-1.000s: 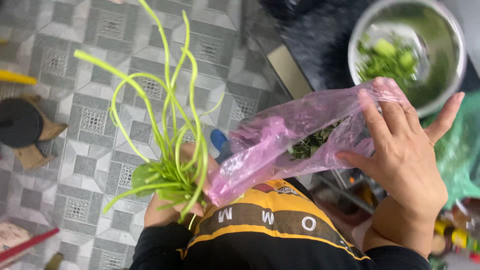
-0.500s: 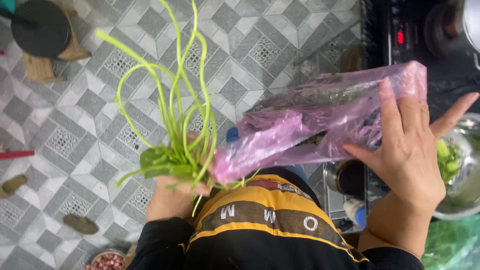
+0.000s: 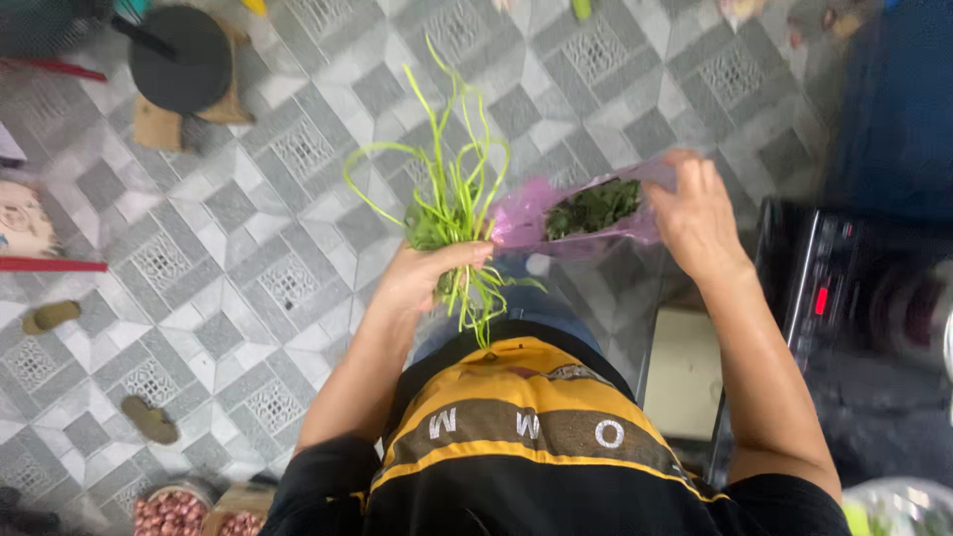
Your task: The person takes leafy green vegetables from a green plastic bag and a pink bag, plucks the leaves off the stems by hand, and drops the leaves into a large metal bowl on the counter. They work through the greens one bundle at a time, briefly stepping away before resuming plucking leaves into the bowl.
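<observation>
The left hand (image 3: 425, 278) is closed around a bunch of long green stalks (image 3: 449, 203), fingers wrapped over the bunch near its base so that the thin, smooth stems fan upward and curl over above the fist while shorter ends hang below it toward the person's waist. Just beside it, the right hand (image 3: 695, 213) grips the far end of a thin pink plastic bag (image 3: 586, 213), fingers pinched together on the crumpled film; the bag stretches level between the two hands, its near end touching the stalks, and dark leafy greens (image 3: 594, 205) show through the translucent, wrinkled plastic. Both things are held in the air in front of the body, over a floor of grey patterned tiles (image 3: 278, 199) with diamond and square motifs. The person wears a black top with a broad yellow and brown band (image 3: 526, 417) across it. To the right stands a black appliance with a small red light (image 3: 824, 298) on a glossy dark surface. At upper left a round black stool top (image 3: 181, 58) sits on the tiles, with a red stick (image 3: 50, 265) lying at the left edge. At the bottom left, a container of small reddish bulbs (image 3: 169, 511) shows partly.
</observation>
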`<state>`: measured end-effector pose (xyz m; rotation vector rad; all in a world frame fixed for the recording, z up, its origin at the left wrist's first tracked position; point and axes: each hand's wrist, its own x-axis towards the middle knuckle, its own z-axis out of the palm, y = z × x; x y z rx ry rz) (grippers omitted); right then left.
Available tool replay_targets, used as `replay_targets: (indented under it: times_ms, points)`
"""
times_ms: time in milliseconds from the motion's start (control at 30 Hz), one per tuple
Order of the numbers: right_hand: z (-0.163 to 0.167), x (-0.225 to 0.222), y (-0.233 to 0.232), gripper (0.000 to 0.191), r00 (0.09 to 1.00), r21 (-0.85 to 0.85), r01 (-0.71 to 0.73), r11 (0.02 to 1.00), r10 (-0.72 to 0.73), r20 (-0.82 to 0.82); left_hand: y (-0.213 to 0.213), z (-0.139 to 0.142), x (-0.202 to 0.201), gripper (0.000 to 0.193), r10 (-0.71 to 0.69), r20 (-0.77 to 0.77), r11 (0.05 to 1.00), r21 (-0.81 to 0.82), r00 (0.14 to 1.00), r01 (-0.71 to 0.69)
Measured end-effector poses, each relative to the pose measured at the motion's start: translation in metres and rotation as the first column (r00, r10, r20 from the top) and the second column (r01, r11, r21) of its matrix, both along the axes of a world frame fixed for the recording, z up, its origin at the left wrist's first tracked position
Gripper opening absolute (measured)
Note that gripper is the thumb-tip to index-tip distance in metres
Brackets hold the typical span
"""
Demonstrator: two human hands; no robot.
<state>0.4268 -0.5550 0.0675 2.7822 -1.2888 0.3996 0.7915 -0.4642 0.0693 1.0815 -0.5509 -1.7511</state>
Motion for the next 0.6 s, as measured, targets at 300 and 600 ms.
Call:
replay_targets:
  times_ms: [300, 600]
  points:
    - [-0.039, -0.053, -0.203, 0.039, 0.909, -0.012, 0.333, 0.943, -0.318, 0.268, -0.166, -0.021, -0.05, 0.026, 0.096, 0.113, 0.995, 0.009, 0.989, -0.098]
    - [-0.12, -0.061, -0.342, 0.014, -0.174, 0.705, -0.62, 0.346, -0.936, 0.306, -0.327, -0.1, -0.054, 0.02, 0.126, 0.151, 0.991, -0.061, 0.98, -0.118]
